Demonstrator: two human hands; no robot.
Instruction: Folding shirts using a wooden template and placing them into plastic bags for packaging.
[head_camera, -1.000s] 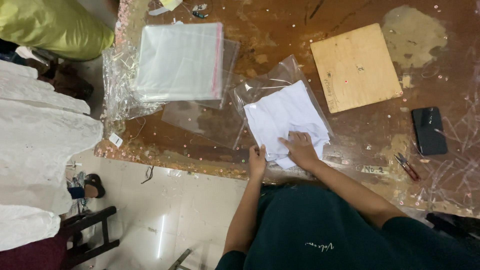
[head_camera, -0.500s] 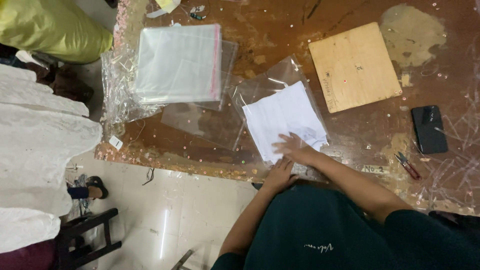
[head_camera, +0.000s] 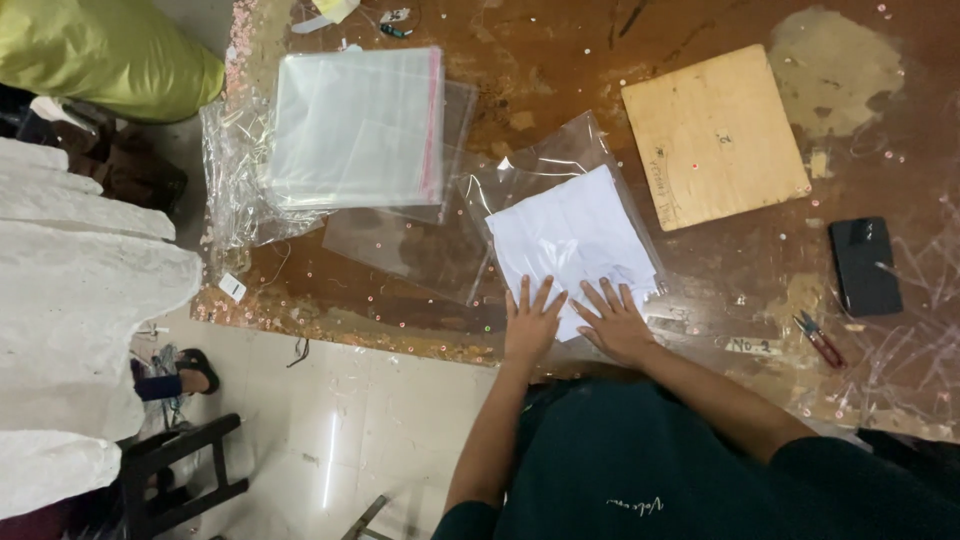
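Now noted: both hands flat on the near end of a folded white garment (head_camera: 575, 235) lying in a clear plastic bag (head_camera: 560, 160) near the table's front edge. Left hand (head_camera: 530, 322) spread, fingers fanned, palm pressed on the lower left corner of the white piece; half a second earlier drawn back at the table edge, off the fabric, and a full second ago resting at that same corner. Right hand (head_camera: 615, 320) likewise spread and pressed flat on the lower right part, shifted only slightly from its earlier place. Nothing pinched or lifted by either hand. Garment and bag unmoved across the three pictures, lying at the same slant. Judged: pressing and smoothing of the packed piece resumed with two hands, packing not yet closed off.

Also present on the worn brown table (head_camera: 560, 60): a stack of clear bags (head_camera: 355, 125) with a red strip to the left, a square wooden board (head_camera: 712, 135) beyond, a dark phone (head_camera: 864, 265) and small red-handled snips (head_camera: 820, 340) well to the right.
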